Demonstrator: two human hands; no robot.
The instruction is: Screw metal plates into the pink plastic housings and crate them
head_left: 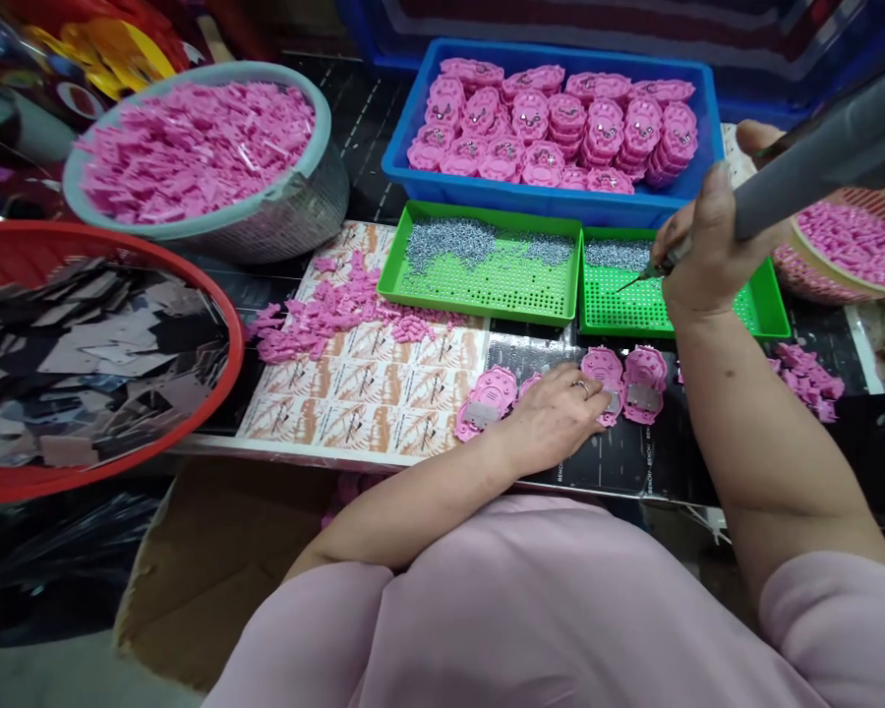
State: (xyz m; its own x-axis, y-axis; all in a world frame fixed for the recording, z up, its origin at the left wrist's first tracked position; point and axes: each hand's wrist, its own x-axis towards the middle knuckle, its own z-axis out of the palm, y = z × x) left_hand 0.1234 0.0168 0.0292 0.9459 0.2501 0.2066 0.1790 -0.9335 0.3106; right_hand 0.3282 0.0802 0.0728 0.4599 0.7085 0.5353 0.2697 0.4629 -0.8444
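Observation:
My left hand (557,418) reaches across a row of pink plastic shells on the black table, palm down and fingers together. Its fingertips press on a pink shell (603,372) with a grey plate in it, and the thumb is hidden. Another pink shell (644,383) lies just right of it, and one more pink shell (489,398) is left of the wrist. Raised above the right green tray, my right hand (715,251) is wrapped round a grey power screwdriver (818,162). Its thin bit points left and touches nothing that I can see.
Two green trays (479,305) hold small screws. Behind them a blue bin (553,202) contains stacked pink shells. A grey basket (265,216) of pink parts and a red basket (228,344) of flat plates stand left. Loose pink pieces (324,310) lie on printed sheets; a beige basket (818,265) is right.

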